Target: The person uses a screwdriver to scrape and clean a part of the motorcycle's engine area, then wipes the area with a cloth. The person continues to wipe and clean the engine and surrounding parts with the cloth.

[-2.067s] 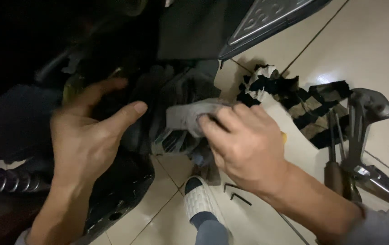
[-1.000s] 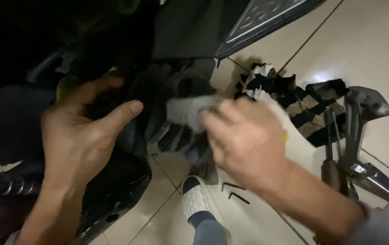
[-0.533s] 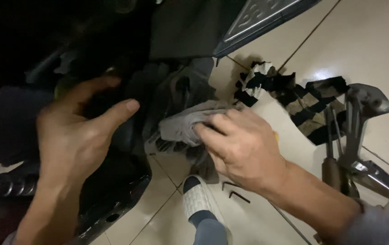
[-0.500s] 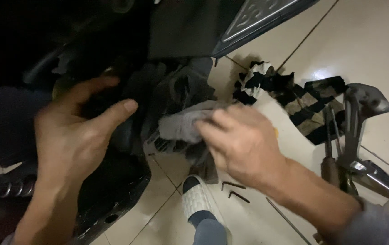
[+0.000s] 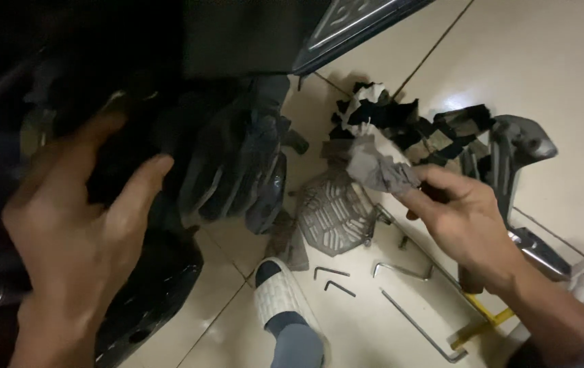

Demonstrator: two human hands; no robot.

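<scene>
Pulled away from the dark machine, the right hand now sits out over the tiled floor, where half a second ago it was pressed in against the black housing; the grey rag has come out with it, pinched between thumb and fingertips and hanging crumpled just above and to the left of that grip; a wiping pass looks finished, or broken off, and the cloth is free of the machine.

Meanwhile the left hand has stayed where it was, fingers spread and curled around the dark rounded part of the machine, thumb on top, so the grip is a loose clasp rather than a pinch; motion blur softens it, and I cannot tell how firmly it presses.

Between the two hands lies the ribbed black cover, now uncovered and just to the right of the left grip.

Below the right grip, on the floor, rest a round grille plate and several hex keys; a longer one lies further down, near a yellow-handled tool.

Beyond the rag sits a heap of black-and-white cloth; to the right of the grip stands a grey metal bracket.

A white sandal with a grey sock shows at the lower edge.
</scene>
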